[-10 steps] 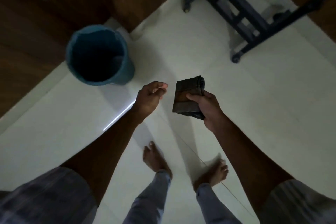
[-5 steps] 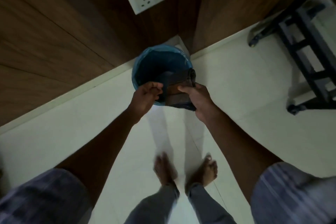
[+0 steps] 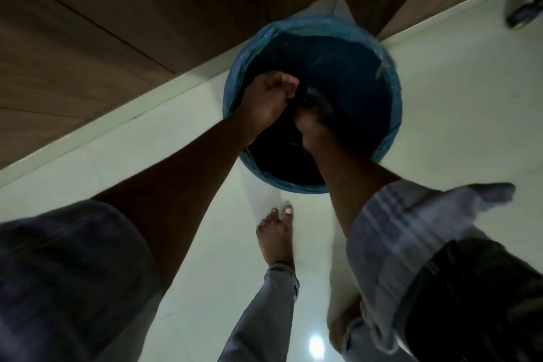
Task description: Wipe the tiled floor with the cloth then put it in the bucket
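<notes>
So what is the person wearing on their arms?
Both forearms are bare. The left sleeve is dark bluish-grey with faint stripes, rolled above the elbow. The right sleeve is paler grey with light stripes. No watch or rings show.

We see a pale tiled floor (image 3: 176, 156) filling the lower and right parts of the frame, glossy enough to show a bright round reflection at the bottom centre. On it, at upper centre, stands a blue bucket (image 3: 393, 114) set against the corner of brown wood-panelled walls (image 3: 117, 23). A bare foot (image 3: 276, 238) rests below it (toes toward the bucket). At the upper right edge lies a dark blurred object (image 3: 524, 10).
</notes>
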